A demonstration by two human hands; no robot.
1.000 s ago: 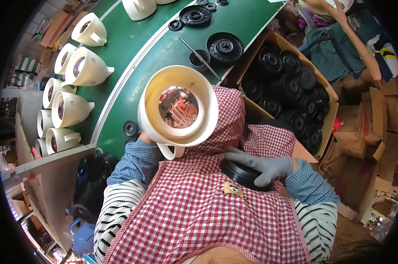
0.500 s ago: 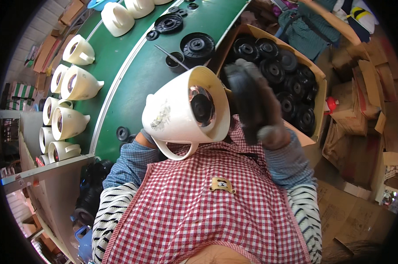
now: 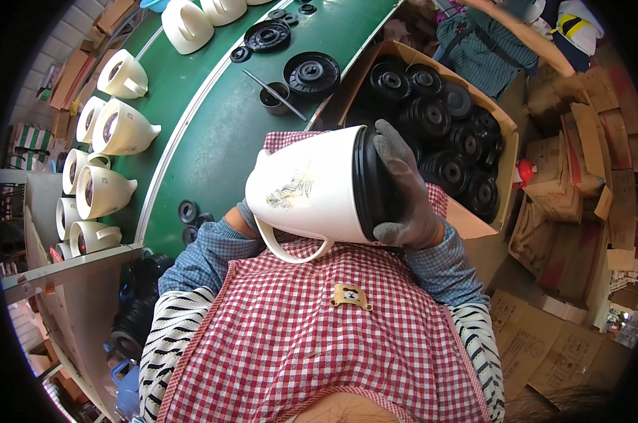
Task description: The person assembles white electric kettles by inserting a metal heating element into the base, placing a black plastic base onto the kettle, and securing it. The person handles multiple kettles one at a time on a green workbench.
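Note:
A white plastic jug body with a looped handle and a printed leaf-like pattern lies on its side in front of my apron. My left hand, gloved in grey, supports it from behind; most of its fingers are hidden by the jug body. Over the wide end on the right sits a black round base. My right hand, also gloved, grips that base with thumb below and fingers above, pressing it to the rim. Whether the base is fully seated cannot be seen.
A green work surface holds several white jug bodies, black discs and a small black cup with a metal rod. At right stands a cardboard box of black bases. Another person's arm shows beyond it.
My right hand has brought the black base leftward onto the jug body's open end. The jug body has turned, so its inside is now covered.

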